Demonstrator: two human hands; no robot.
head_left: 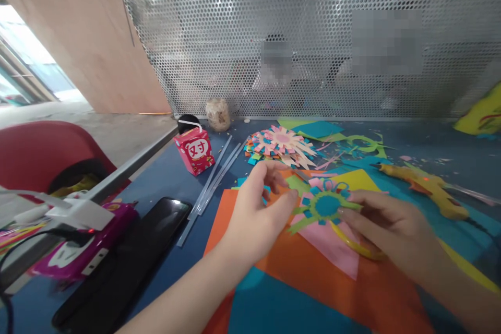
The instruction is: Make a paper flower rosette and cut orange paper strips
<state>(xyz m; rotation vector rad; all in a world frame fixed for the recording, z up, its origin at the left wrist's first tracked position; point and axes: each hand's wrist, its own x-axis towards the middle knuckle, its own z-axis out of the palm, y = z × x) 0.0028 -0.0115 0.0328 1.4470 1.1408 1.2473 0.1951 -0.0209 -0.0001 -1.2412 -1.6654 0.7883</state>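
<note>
My right hand [385, 219] pinches a layered paper flower [327, 205] by its right edge. It has a blue round centre, a green ring and looped blue and pink petals around it. To the left of the flower is my left hand [260, 209], its fingers bent and apart from the thumb. Nothing shows in it, and its thumb tip is close to the petals. Beneath the flower lie scissors with a yellow handle [354, 246], partly hidden, on a pink sheet [332, 250] and an orange sheet [289, 263].
Finished paper flowers [279, 141] are piled behind my hands. A yellow glue gun [434, 190] lies at right, near paper scraps [364, 143]. Clear glue sticks [215, 180], a red drink carton [194, 150], a black phone [129, 261] and a purple power strip [88, 250] occupy the left.
</note>
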